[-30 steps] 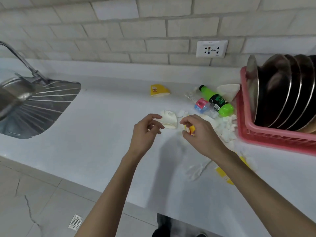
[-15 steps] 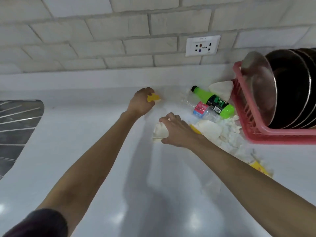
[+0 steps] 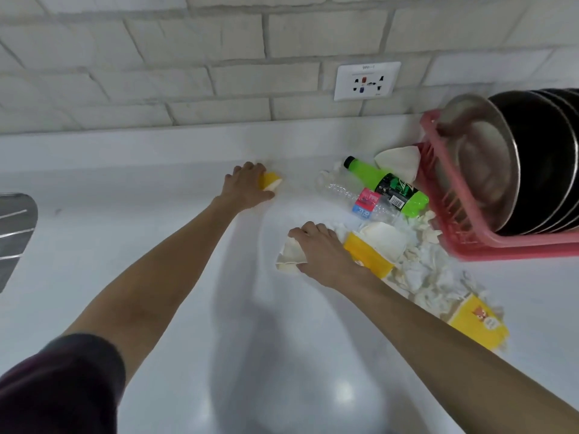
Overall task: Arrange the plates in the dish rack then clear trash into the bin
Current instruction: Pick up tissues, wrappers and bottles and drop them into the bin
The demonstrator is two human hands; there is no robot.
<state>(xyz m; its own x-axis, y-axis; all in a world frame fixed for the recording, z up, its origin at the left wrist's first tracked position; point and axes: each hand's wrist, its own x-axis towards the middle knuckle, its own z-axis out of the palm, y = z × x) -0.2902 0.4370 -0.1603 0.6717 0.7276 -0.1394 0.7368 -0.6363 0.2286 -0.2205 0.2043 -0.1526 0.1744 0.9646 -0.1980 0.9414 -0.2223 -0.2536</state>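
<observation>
Far back on the white counter, my left hand [image 3: 247, 186] grips a crushed yellow paper cup [image 3: 270, 182]. My right hand [image 3: 319, 252] holds a flattened white paper cup [image 3: 289, 256] against the counter and also has a yellow and white cup [image 3: 372, 249] under its palm side. To the right lies a trash pile: a green bottle [image 3: 388, 186], a clear plastic bottle [image 3: 354, 197], crumpled tissues [image 3: 423, 270] and a yellow carton piece [image 3: 477, 324]. Several steel plates [image 3: 513, 164] stand upright in the pink dish rack [image 3: 488, 242].
A metal sink drainboard [image 3: 15, 227] shows at the left edge. A wall socket [image 3: 366, 80] sits on the brick wall above the counter. Another white paper cup [image 3: 399, 162] leans beside the rack. No bin is in view.
My left hand reached to the back of the counter and took the yellow cup there. My right hand came down on the white cup. The view tilted closer over the counter.
</observation>
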